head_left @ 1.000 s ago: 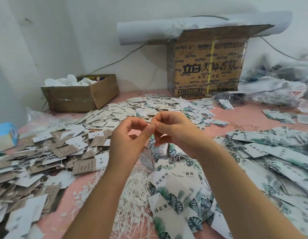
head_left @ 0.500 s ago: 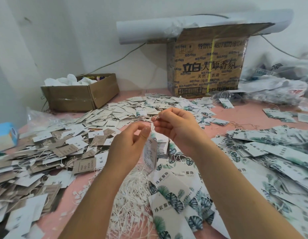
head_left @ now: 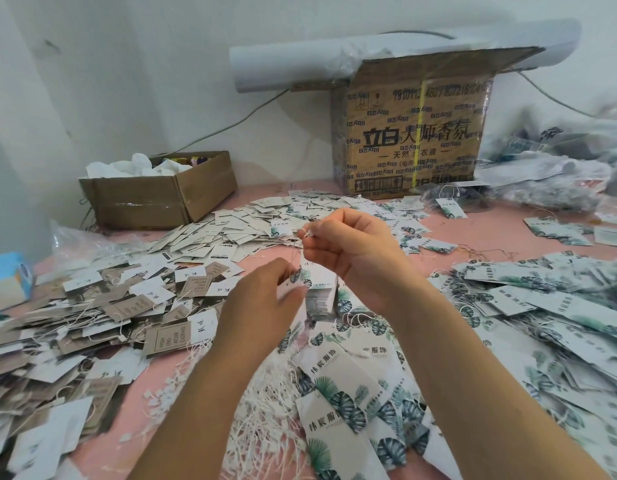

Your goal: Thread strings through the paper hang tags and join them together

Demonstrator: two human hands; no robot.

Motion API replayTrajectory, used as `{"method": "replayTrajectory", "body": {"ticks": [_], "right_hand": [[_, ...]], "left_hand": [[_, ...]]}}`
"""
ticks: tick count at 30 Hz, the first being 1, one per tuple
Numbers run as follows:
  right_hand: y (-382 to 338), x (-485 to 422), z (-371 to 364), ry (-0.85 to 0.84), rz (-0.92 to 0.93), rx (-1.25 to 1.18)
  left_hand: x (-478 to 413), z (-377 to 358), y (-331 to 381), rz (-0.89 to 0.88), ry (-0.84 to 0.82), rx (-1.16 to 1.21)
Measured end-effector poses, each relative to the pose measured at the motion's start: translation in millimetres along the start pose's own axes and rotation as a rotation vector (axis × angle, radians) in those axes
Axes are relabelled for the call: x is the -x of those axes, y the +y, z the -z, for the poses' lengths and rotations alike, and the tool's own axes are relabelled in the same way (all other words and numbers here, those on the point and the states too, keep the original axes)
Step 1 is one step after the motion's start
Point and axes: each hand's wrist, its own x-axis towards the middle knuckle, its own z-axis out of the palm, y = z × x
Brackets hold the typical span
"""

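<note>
Table (head_left: 501, 230): pink, and it fills the whole lower view with paper tags all over it.
Big cardboard box (head_left: 414, 133): stands at 1 o'clock against the wall, with dark print and a yellow strap.
Paper roll (head_left: 283, 67): white, lies across the top of the big box.
Small cardboard box (head_left: 154, 199): open, at 10 o'clock, with white crumpled stuff inside.
Leaf tags (head_left: 542, 306): a wide heap of white tags with green leaves, from 3 o'clock round to 6 o'clock.
Brown and white tags (head_left: 92, 317): a messy heap at 9 o'clock, with thin strings on them.
Loose strings (head_left: 265, 410): a white tangle at 6 o'clock, between the two arms.
Blue box (head_left: 9, 278): small, at the 9 o'clock edge.
Right hand (head_left: 355, 251): up in the middle, fingers curled, pinching the top end of a string.
Left hand (head_left: 262, 313): lower, at 7 o'clock from the right hand, fingers curled onto the side of the hang tags.
Hang tags (head_left: 319, 285): a small bunch hanging in the air between both hands, just under the right hand.
String (head_left: 295, 258): very thin, runs from the right fingertips down toward the bunch.
</note>
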Motion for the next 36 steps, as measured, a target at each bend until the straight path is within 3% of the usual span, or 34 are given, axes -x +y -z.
{"method": "replayTrajectory", "body": {"ticks": [4,7,9,15,19,21,26,31,36], "right_hand": [[5.9,-2.7,13.8,0.140,0.103,0.364],[12.7,-2.3,21.8,0.133,0.031,0.679],[15.8,-2.4,22.2,0.060,-0.075,0.718],[9.2,-0.9,22.0,-0.215,-0.262,0.472],[13.7,0.3,20.8,-0.226,-0.214,0.794],[13.5,0.3,18.9,-0.239,-0.258,0.908],[11.0,2.5,23.5,-0.439,-0.508,1.482],[19.7,3.1,21.3,-0.401,-0.552,1.612],[23.2,3.6,18.9,-0.382,-0.540,1.732]], "left_hand": [[-1.9,7.2,-0.1,0.019,-0.031,0.220],[-2.1,10.5,2.8,0.019,-0.034,0.377],[-2.1,10.7,2.9,0.028,0.009,0.440],[-3.5,9.6,-1.7,0.138,0.081,0.406],[-3.9,9.4,-3.5,0.167,0.091,0.377],[-4.6,8.4,-5.2,0.181,0.056,0.350],[-4.6,8.2,-13.0,0.214,-0.119,0.211],[-1.6,7.5,-13.6,0.187,-0.309,0.171],[-0.6,5.9,-11.5,0.176,-0.371,0.157]]}}
